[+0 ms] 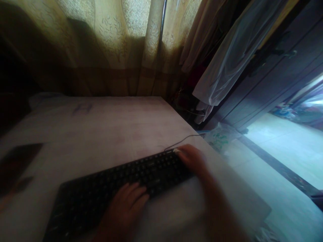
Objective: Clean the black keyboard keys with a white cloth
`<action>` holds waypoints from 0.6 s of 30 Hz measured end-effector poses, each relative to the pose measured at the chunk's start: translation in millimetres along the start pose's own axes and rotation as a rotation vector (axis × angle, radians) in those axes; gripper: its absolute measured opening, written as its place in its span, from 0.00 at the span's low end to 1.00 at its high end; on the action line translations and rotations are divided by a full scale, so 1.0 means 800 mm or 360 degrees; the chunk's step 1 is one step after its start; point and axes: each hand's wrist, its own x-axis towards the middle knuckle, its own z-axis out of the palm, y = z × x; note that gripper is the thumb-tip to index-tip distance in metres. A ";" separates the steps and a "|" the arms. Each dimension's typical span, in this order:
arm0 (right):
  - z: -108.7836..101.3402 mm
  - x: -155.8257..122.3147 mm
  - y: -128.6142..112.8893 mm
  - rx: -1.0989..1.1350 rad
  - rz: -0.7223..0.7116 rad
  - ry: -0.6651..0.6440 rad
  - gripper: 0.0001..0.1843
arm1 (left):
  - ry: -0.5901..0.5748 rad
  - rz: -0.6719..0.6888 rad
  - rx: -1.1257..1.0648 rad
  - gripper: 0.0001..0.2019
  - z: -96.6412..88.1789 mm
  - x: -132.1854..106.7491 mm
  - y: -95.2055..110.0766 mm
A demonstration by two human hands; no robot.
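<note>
Likely wiping long black plastic keyboard (pixel 106 186): pinching small white scrap (pixel 177 150) with right hand (pixel 191 158), resting left hand (pixel 127 203) unclenched. Brace next.

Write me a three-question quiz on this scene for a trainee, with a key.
1. True or false: the right hand is nearer than the left hand to the thin cable behind the black keyboard.
2. Multiple choice: what colour is the small scrap at the right hand?
A) Red
B) Whitish
C) Blue
3. Fill the gap: beyond the far edge of the table hangs a patterned ____.

Key: 1. True. 2. B. 3. Curtain.
</note>
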 end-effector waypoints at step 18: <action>0.000 -0.003 -0.012 0.0067 -0.0095 -0.0066 0.11 | -0.0066 -0.0086 -0.0087 0.16 -0.023 0.015 0.007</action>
